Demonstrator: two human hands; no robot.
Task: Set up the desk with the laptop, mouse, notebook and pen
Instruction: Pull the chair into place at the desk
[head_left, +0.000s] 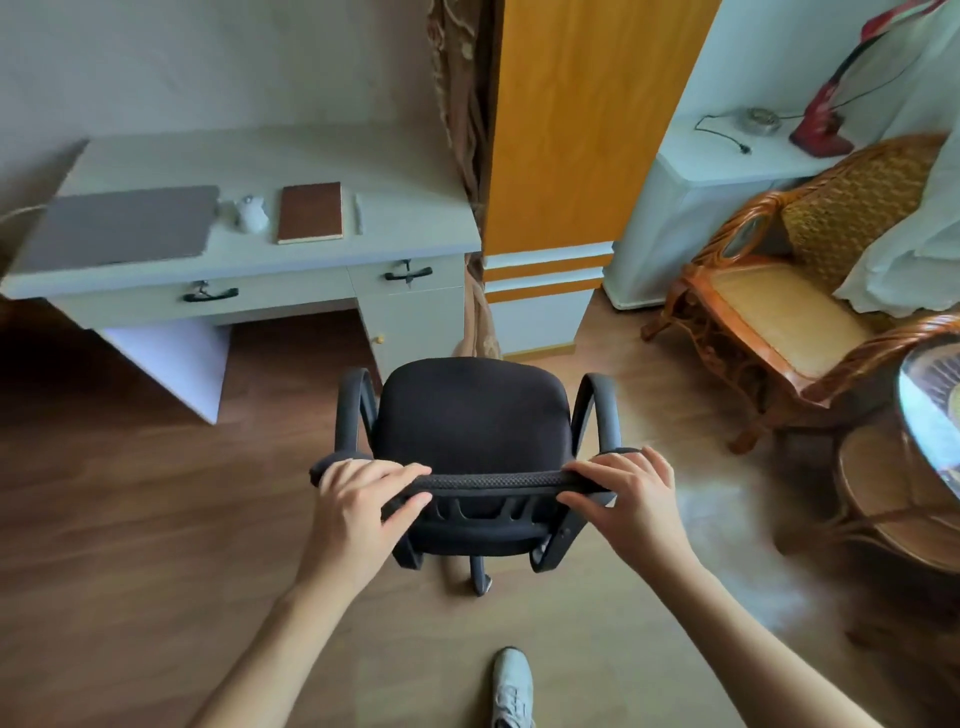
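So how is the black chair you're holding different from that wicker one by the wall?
The black office chair has a dark padded seat and thin looped plastic armrests; the wicker chair is orange-brown woven cane with a pale seat. Both hands, left hand and right hand, grip the office chair's backrest; nothing touches the wicker chair's seat. Both have armrests.

Both bare arms reach forward, the left hand (358, 501) and right hand (631, 499) each in a curled grip, fingers over the top, thumbs beneath, on the chair backrest (493, 480).
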